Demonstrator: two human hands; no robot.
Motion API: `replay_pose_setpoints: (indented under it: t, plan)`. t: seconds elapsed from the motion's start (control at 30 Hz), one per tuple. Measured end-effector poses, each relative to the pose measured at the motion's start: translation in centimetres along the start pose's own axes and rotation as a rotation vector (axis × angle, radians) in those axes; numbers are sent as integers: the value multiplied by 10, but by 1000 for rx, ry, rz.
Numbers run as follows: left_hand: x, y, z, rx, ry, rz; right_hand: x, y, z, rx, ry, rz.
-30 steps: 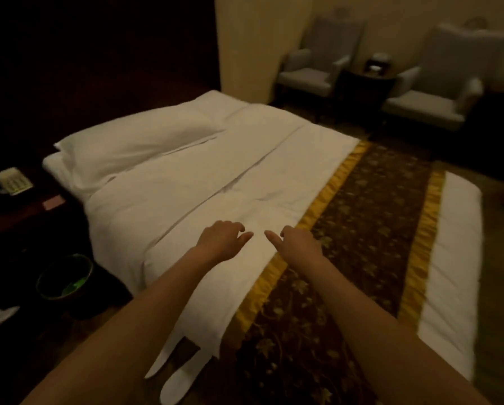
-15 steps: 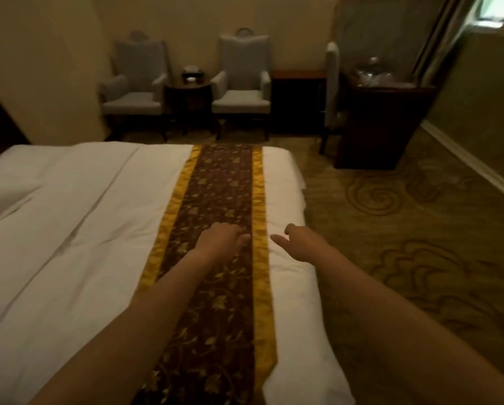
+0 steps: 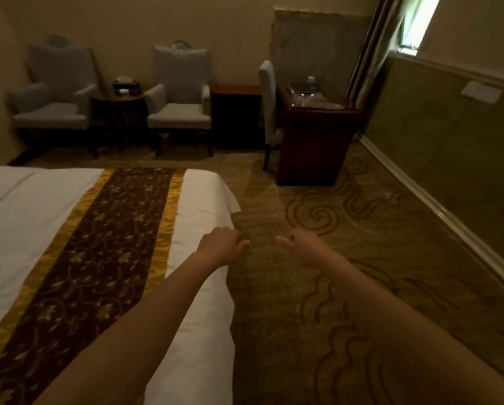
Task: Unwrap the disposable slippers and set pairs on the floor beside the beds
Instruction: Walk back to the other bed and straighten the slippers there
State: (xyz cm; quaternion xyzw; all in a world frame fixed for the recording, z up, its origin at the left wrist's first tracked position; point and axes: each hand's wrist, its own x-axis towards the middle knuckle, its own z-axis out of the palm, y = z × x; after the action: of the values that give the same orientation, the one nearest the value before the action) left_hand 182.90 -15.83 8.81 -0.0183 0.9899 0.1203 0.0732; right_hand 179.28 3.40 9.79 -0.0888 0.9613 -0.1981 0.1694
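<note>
No slippers show in this view. My left hand (image 3: 220, 242) is stretched out over the foot corner of the bed (image 3: 198, 200), fingers loosely curled, holding nothing. My right hand (image 3: 302, 247) reaches out beside it over the carpet (image 3: 347, 258), thumb pointing left, fingers curled and empty. The two hands are about a hand's width apart. The bed has white covers and a brown runner (image 3: 107, 229) with gold edges across its foot.
Two grey armchairs (image 3: 55, 112) (image 3: 180, 112) with a small dark table (image 3: 122, 112) between them stand by the far wall. A dark wooden desk (image 3: 312, 141) with a chair (image 3: 269, 112) stands at the right. A wall runs along the right side.
My view has swung right from the head of the bed to its foot and the open carpet. Both hands stay stretched forward and empty; white slippers seen on the floor earlier are out of view.
</note>
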Motion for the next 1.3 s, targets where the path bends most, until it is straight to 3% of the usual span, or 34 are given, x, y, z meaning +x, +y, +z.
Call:
replay_pose_setpoints:
  t: [0.3,0.63,1.03,1.3]
  plan:
    - [149,24,2,-14,-51,-32,141,33,-49,-89,-70,41]
    - [371,0,-34,-101,-82,-123,357,40,-94,-92,24,-31]
    - [666,-50,-53,-196,-28,-281,681,52,-179,-112,-200,-192]
    - [817,-106,-99,-227,-3,-486,899,-19,-235,-231,-303,-358]
